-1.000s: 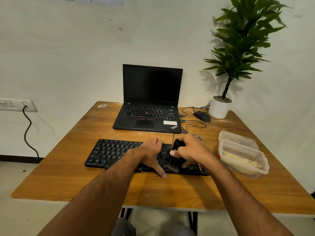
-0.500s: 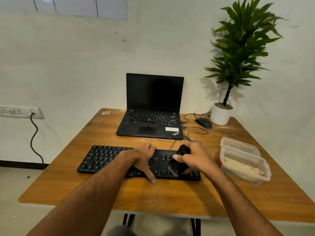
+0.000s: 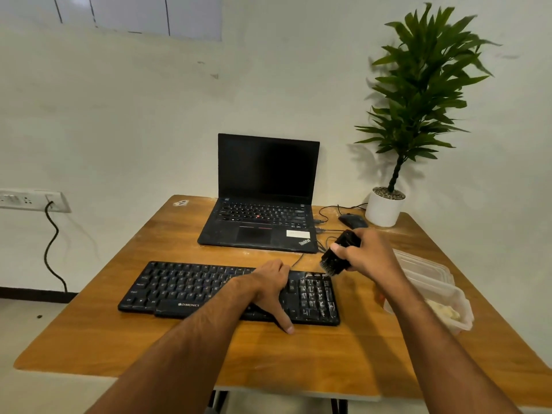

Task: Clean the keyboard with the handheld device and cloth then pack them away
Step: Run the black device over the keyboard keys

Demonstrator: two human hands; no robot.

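Holding the black handheld device (image 3: 339, 255) in my right hand (image 3: 367, 258), fingers and thumb wrapped round its body, I note its bristled end points down-left, just above the keyboard's (image 3: 191, 289) upper right corner, right of frame centre. My left hand (image 3: 268, 289) rests on the keyboard left of the number pad, fingers laid over the keys, thumb reaching past the front edge onto the wooden table (image 3: 298, 354). A clear plastic container (image 3: 433, 291) with something pale inside sits at lower right, partly behind my right forearm.
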